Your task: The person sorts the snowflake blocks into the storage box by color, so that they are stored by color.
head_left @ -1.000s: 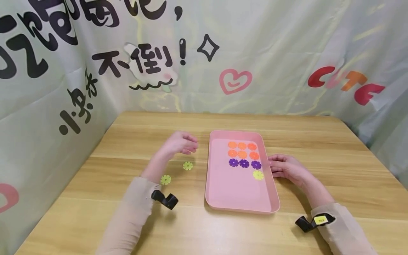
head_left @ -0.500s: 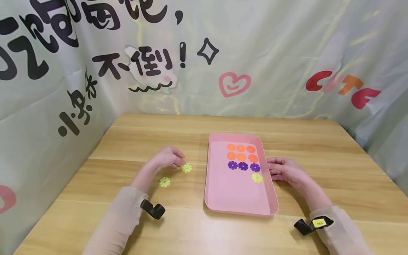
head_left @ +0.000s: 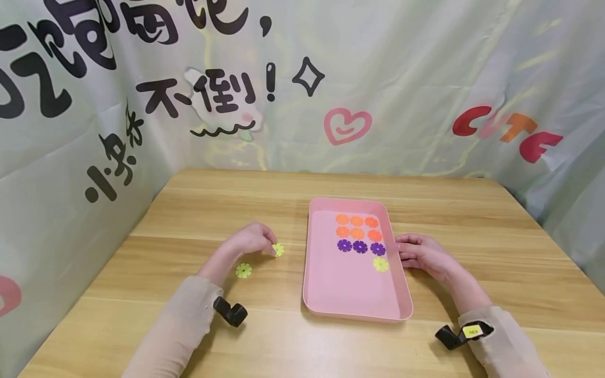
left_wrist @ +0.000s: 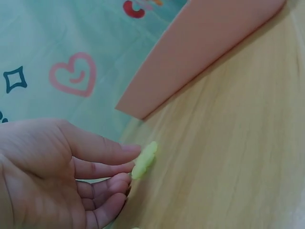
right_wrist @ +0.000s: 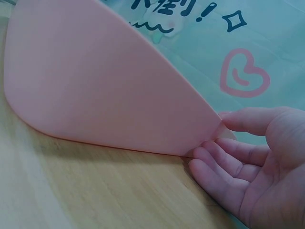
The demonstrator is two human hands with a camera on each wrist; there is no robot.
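My left hand (head_left: pixel 255 239) pinches a yellow-green notched flower disc (left_wrist: pixel 145 160) between thumb and fingertips. In the left wrist view the disc stands tilted on edge, close to the wooden table. Another yellow-green disc (head_left: pixel 243 270) lies flat nearer me, beside the left wrist. My right hand (head_left: pixel 423 254) holds the right wall of the pink tray (head_left: pixel 331 289); its thumb is at the rim and its curled fingers lie against the outside. Inside the tray are two rows of orange discs (head_left: pixel 356 233), a row of purple discs (head_left: pixel 360 247) and a single yellow disc (head_left: pixel 381 264).
The wooden table (head_left: pixel 227 189) runs back to a printed cloth curtain (head_left: pixel 402 79), which also closes off both sides. Black wrist cameras (head_left: pixel 230 312) sit on both sleeves. Raised walls surround the tray, and its lower left floor is bare pink.
The left hand came down and toward me from above the table, then closed its fingertips on the farther yellow-green disc. The right hand keeps its place at the tray.
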